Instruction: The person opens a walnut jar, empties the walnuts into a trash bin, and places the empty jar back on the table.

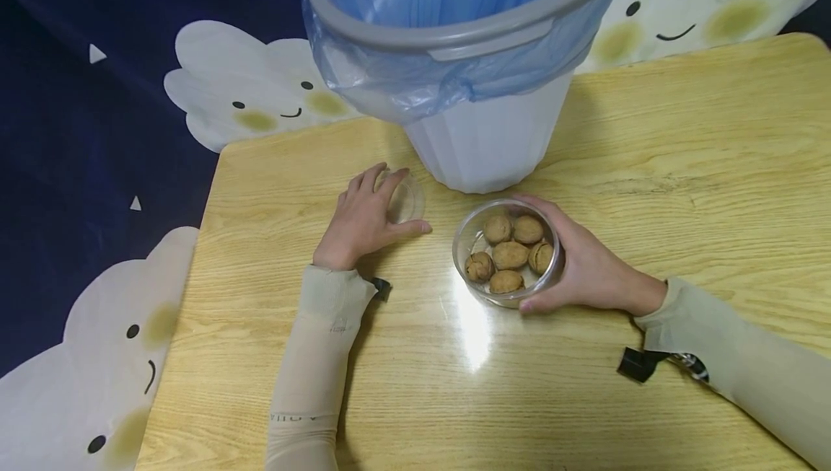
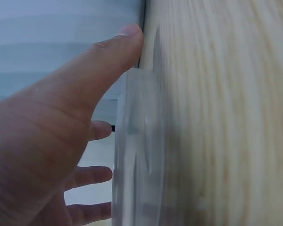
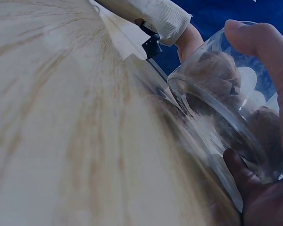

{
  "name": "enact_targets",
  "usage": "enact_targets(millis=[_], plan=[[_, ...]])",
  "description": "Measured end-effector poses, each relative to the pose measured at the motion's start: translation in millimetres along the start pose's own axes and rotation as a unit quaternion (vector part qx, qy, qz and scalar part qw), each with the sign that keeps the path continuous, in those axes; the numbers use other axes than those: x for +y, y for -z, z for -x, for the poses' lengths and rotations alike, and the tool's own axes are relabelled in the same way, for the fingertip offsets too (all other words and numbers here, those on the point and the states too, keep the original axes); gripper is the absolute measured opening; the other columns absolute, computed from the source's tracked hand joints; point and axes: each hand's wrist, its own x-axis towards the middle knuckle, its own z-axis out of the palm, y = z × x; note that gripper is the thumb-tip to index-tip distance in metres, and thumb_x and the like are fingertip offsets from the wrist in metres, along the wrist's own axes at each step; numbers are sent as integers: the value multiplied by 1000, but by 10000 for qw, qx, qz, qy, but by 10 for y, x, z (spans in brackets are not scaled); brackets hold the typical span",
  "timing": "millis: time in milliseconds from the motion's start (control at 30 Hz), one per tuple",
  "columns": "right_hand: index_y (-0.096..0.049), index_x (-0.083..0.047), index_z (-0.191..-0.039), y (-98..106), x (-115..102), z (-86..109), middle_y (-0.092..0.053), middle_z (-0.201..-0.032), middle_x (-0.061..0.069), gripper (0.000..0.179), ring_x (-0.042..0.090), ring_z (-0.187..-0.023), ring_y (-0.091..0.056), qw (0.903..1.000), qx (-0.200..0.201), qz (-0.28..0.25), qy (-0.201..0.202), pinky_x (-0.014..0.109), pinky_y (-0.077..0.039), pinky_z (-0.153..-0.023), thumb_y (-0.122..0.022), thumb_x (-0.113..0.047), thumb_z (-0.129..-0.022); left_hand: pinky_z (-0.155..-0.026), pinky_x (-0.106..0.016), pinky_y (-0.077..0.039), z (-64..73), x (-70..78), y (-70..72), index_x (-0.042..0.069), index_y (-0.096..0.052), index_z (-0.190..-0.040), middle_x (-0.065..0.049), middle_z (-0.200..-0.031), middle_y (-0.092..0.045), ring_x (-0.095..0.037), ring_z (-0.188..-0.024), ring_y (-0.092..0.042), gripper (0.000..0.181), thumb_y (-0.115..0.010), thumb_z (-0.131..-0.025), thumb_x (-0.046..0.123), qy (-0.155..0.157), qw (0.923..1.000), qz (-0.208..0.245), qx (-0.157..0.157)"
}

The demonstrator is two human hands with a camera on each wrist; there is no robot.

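Note:
A clear round plastic container (image 1: 469,285) holds several walnuts (image 1: 510,255) and has no cover on it. My right hand (image 1: 587,269) grips its right side, the thumb on the near wall and the fingers round the far side. In the right wrist view the container (image 3: 212,101) is tilted in the picture, with walnuts (image 3: 210,70) showing through its wall. To the left, my left hand (image 1: 366,222) is spread over a clear round lid (image 1: 410,200) lying on the table. Seen from the left wrist, the fingertips come close to the lid (image 2: 139,150); contact cannot be told.
A white bin (image 1: 496,139) lined with a blue plastic bag (image 1: 415,85) stands on the table behind both hands. The wooden table (image 1: 454,399) has its left edge beside a dark cloth with cloud faces (image 1: 266,89). Black wrist mounts (image 1: 639,364) stick out beneath the sleeves.

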Motion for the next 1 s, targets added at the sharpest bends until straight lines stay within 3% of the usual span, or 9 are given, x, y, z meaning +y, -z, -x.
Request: enact_targets(millis=[233, 367, 733, 1000], plan=[[-22, -28, -154, -1, -10, 7, -39, -152, -6, 135, 16, -137, -42, 9999, -35, -19, 134, 8, -26, -110, -100, -33, -43, -111, -63, -32, 16, -34, 35, 35, -29, -151, -11, -161, -25, -40, -146, -25, 97, -62, -72, 79, 198, 9996, 149, 143], [-22, -28, -154, 7, -6, 12, -40, -152, -5, 136, 16, -136, -43, 10000, -2, -15, 85, 9, -26, -109, -100, -33, -42, -111, -61, -33, -7, -36, 90, 29, -32, -151, -14, -158, -29, -41, -144, -29, 89, -60, -78, 73, 173, 9989, 34, 439], [-21, -27, -154, -15, 26, 15, -40, -152, -4, 136, 10, -135, -42, 9999, 17, -68, 147, 9, -26, -110, -100, -31, -43, -110, -57, -34, 41, -26, 390, 24, -38, -149, -14, -154, -37, -40, -138, -38, 77, -56, -87, 66, 99, 9949, -37, 999], [-22, -28, -154, -1, -9, -3, -40, -152, 0, 135, 21, -137, -42, 9999, 8, -133, 36, 54, -28, -115, -99, -33, -43, -108, -54, -37, 49, -19, 578, 21, -42, -147, -15, -148, -44, -39, -132, -45, 74, -54, -89, 65, -195, 9882, -160, 1509]])
